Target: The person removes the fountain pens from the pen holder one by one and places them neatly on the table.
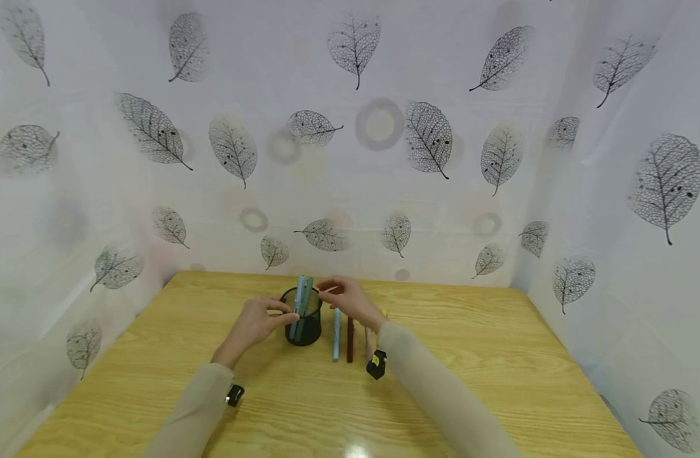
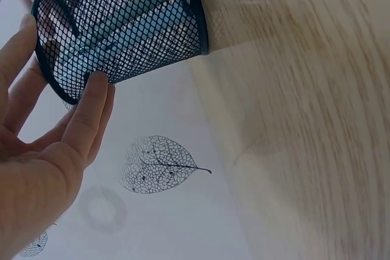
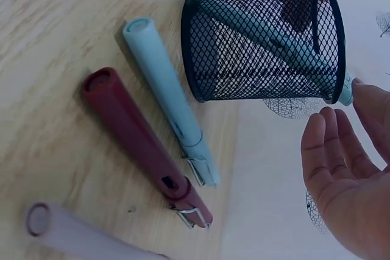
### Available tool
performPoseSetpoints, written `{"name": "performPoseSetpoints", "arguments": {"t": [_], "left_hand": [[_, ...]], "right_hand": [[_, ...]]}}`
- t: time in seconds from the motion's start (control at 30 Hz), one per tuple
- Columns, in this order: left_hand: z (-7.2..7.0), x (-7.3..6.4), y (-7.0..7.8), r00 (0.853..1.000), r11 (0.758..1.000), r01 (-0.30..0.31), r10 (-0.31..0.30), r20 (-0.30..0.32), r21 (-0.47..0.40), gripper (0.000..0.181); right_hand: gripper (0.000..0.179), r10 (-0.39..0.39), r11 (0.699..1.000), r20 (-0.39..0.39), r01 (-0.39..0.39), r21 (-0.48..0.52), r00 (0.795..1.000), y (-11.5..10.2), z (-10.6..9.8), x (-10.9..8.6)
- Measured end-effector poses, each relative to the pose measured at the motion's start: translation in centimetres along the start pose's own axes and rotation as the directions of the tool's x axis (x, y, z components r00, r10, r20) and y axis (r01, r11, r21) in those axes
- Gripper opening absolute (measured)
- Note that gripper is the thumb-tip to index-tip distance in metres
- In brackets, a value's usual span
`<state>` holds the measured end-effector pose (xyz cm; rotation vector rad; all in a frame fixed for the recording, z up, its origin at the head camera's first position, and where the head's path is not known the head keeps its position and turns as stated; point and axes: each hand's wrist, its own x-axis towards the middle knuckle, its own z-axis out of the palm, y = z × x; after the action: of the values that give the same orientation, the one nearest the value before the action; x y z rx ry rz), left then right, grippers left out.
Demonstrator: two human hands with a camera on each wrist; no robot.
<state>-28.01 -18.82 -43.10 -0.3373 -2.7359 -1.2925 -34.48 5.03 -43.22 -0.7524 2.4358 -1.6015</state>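
Observation:
A black mesh pen holder (image 1: 304, 332) stands upright on the wooden table. Inside it lean a light blue pen (image 1: 299, 294) and a green pen (image 1: 307, 291), their tops above the rim. My left hand (image 1: 254, 326) holds the holder by its rim on the left side, thumb and fingers around the edge. At the rim's right side is my right hand (image 1: 352, 300), its fingers loosely bent and spread, with one fingertip close to the green pen's top. Whether that fingertip touches the pen I cannot tell.
Right of the holder lie a light blue pen (image 3: 164, 83), a dark red pen (image 3: 137, 132) and a pale mauve pen (image 3: 91, 235), side by side. Something yellow (image 1: 384, 313) shows beside my right wrist. A leaf-patterned curtain (image 1: 350, 165) hangs behind the table.

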Motion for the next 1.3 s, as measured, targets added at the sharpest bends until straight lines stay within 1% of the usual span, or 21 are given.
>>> {"name": "performPoseSetpoints", "arguments": {"t": [0.1, 0.17, 0.27, 0.47, 0.63, 0.73, 0.9, 1.07, 1.17, 1.3], "left_hand": [[0.1, -0.1, 0.0, 1.000, 1.000, -0.008, 0.008, -0.008, -0.002, 0.023], [0.1, -0.1, -0.1, 1.000, 1.000, -0.015, 0.016, -0.015, 0.008, 0.022], [0.2, -0.1, -0.1, 1.000, 1.000, -0.026, 0.026, -0.016, 0.016, 0.021], [0.1, -0.1, 0.1, 0.999, 0.998, -0.049, 0.049, -0.009, 0.027, 0.022], [-0.2, 0.0, 0.2, 0.999, 0.999, -0.038, 0.038, -0.010, 0.027, 0.022], [-0.3, 0.0, 0.2, 1.000, 0.999, -0.029, 0.029, -0.011, 0.033, 0.022], [-0.2, 0.1, 0.1, 0.999, 0.999, -0.040, 0.041, -0.010, 0.032, 0.022], [-0.1, 0.0, 0.2, 0.999, 0.999, -0.043, 0.044, -0.012, 0.028, 0.020], [0.0, 0.0, 0.2, 0.999, 0.998, -0.044, 0.044, -0.014, 0.036, 0.020], [-0.1, 0.0, 0.2, 0.999, 0.998, -0.044, 0.044, -0.016, 0.038, 0.020]], "right_hand": [[0.035, -0.032, 0.999, -0.014, 0.031, -0.012, 0.999, -0.5, 0.2, 0.4], [0.037, -0.039, 0.999, -0.022, 0.039, -0.010, 0.999, -0.8, 0.3, 0.6], [0.036, -0.032, 0.999, -0.033, 0.032, -0.011, 0.999, -1.1, 0.5, 0.9], [0.037, -0.012, 0.999, -0.041, 0.010, -0.053, 0.999, -1.6, 0.7, 1.2], [0.039, -0.022, 0.995, -0.034, 0.019, -0.097, 0.999, -2.1, 0.7, 1.7], [0.037, -0.027, 0.992, -0.031, 0.024, -0.121, 0.999, -2.1, 0.8, 2.1], [0.034, -0.011, 0.991, -0.038, 0.006, -0.137, 0.999, -2.0, 1.0, 2.3], [0.028, -0.019, 0.993, -0.064, 0.011, -0.117, 0.998, -1.9, 1.0, 2.2], [0.022, -0.038, 0.996, -0.080, 0.031, -0.088, 0.996, -2.0, 0.9, 2.0], [0.019, -0.060, 0.996, -0.072, 0.055, -0.064, 0.996, -2.0, 0.7, 1.7]]}}
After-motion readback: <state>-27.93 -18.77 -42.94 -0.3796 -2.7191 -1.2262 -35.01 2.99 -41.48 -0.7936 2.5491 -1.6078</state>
